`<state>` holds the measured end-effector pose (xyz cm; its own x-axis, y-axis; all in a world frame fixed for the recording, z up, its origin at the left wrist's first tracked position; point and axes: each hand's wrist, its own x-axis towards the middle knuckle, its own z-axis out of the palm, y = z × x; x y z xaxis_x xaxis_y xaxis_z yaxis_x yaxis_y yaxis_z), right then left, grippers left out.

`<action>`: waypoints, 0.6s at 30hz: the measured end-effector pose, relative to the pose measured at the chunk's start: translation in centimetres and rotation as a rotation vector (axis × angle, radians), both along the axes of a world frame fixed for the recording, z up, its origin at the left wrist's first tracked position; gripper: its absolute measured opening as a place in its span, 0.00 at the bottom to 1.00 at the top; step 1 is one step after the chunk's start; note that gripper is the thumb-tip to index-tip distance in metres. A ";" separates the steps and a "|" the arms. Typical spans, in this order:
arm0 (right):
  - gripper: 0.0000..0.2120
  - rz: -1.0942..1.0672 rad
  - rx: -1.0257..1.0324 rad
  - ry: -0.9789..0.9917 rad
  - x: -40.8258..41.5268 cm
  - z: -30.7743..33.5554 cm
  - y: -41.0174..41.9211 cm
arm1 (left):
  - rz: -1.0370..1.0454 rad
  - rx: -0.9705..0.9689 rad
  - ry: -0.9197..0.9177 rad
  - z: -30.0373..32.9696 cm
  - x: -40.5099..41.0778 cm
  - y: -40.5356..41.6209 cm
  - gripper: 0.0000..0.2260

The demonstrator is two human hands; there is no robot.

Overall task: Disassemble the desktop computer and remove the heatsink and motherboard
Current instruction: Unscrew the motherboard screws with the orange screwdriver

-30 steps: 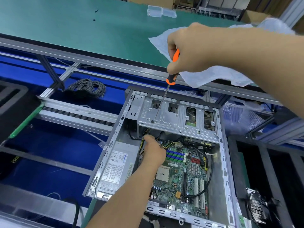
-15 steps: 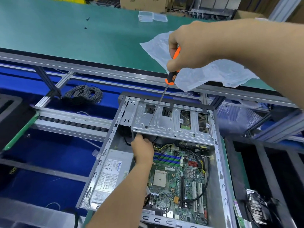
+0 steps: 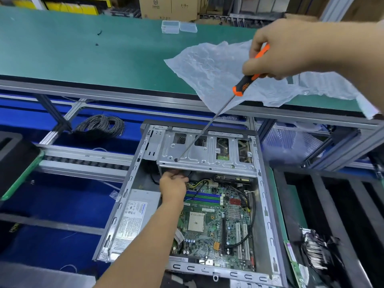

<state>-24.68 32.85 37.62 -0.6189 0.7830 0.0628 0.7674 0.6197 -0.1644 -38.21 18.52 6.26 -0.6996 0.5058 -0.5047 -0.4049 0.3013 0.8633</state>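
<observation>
At centre of frame, open computer case (image 3: 133, 204) lying flat below green worktop (image 3: 83, 55). Right hand (image 3: 278, 50) gripping orange-black screwdriver (image 3: 245, 84), long shaft slanting down-left, tip sitting on screw at left of drive cage (image 3: 207, 156). Left hand (image 3: 173, 187) reaching under cage front edge, fingers hidden, grip impossible to tell. Step, by my judgement: freeing drive cage; heatsink seemingly off already, CPU socket (image 3: 196, 222) lying bare. Motherboard (image 3: 216, 225) sitting in case floor, just below and right of left hand. Next move calling for tip staying seated while turning.

right hand (image 3: 278, 48) fisted, left hand (image 3: 173, 187) reaching
</observation>
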 end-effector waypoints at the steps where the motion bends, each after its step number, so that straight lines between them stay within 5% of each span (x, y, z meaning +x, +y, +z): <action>1: 0.13 -0.022 -0.028 0.034 1.0 -0.4 0.1 | 0.022 0.033 -0.093 0.4 0.2 -0.2 0.11; 5: 0.11 -0.129 -0.175 0.237 5.5 -2.9 0.6 | 0.015 0.115 -0.355 1.9 0.9 -1.3 0.07; 12: 0.08 -0.330 -0.412 0.617 14.6 -10.3 -1.1 | -0.390 0.045 -0.197 4.1 1.9 -4.9 0.11; 18: 0.10 -0.386 -0.536 0.752 19.0 -14.6 -3.2 | -0.260 0.159 -0.413 5.8 1.2 -7.1 0.10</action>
<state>-5.67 29.63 23.00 -0.2607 0.9615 -0.0866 0.4821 0.0519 -0.8746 -37.01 11.42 12.07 -0.2984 0.7296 -0.6153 -0.6511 0.3158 0.6902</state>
